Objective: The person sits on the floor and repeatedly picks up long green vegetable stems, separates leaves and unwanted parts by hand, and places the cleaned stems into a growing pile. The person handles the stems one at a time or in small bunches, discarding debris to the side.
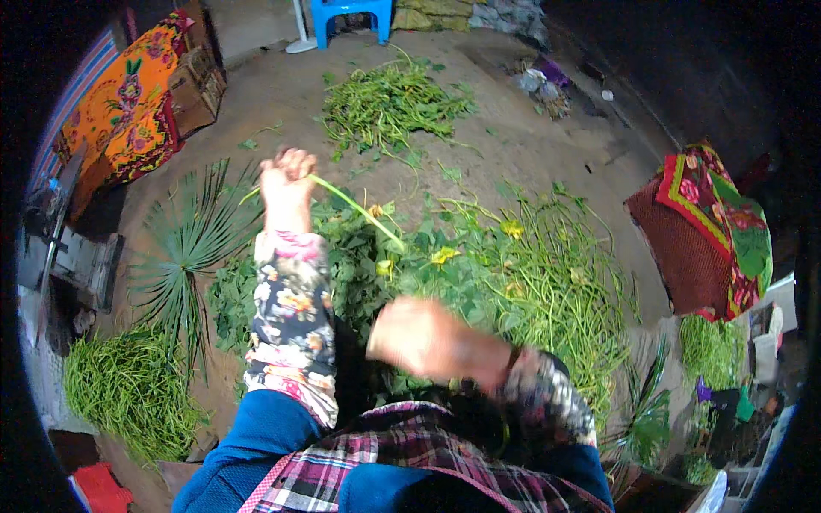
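Observation:
My left hand (288, 183), in a flowered sleeve, is closed around a long green stem (359, 208) that slants down to the right. Nearer my body, my right hand (423, 340) is motion-blurred over the leaves, so its fingers and anything in them cannot be made out. Below both hands spreads a heap of green leaves (359, 256) with a few yellow leaves (444, 255) among them. To its right lies a broad layer of thin leafless stems (564, 276). A fan-shaped palm leaf (183, 263) rests just left of my left forearm.
Another pile of leafy stems (391, 106) lies farther out on the floor, before a blue plastic stool (351, 9). A stem heap (131, 391) sits at left. Patterned cloths cover objects at left (128, 96) and right (712, 231). Another person (737, 410) is at the right edge.

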Motion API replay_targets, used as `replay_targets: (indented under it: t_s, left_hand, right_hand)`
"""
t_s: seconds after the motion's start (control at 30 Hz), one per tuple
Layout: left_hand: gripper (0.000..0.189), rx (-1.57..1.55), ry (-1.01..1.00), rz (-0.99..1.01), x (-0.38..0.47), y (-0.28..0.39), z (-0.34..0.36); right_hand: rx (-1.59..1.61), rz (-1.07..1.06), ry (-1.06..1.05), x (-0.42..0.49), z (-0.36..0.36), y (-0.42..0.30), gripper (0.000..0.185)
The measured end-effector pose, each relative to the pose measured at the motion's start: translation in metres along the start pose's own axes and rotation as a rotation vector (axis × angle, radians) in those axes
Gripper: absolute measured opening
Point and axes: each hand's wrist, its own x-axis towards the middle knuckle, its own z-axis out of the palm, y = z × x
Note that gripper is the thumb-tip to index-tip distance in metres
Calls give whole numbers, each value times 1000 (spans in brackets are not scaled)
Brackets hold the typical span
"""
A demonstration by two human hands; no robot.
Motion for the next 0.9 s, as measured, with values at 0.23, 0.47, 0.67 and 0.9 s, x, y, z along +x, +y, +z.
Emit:
replay_targets:
  t_s: [0.23,0.47,0.67,0.9]
  left_hand:
    - [31,772,-265,-297,-52,-57,39]
    - [43,1047,-703,-920,-96,-152,-15]
    - [43,1154,-888,-1153,-117,-166,-14]
    - [37,1053,-1054,-1297,-144,-173,5]
  right_hand:
    - [-273,536,82,-33,-72,55,8]
    - [-276,845,310,-35,-105,61,24]
    - [2,976,291,-39,-102,55,21]
    - [182,897,312,-25,-95,43,18]
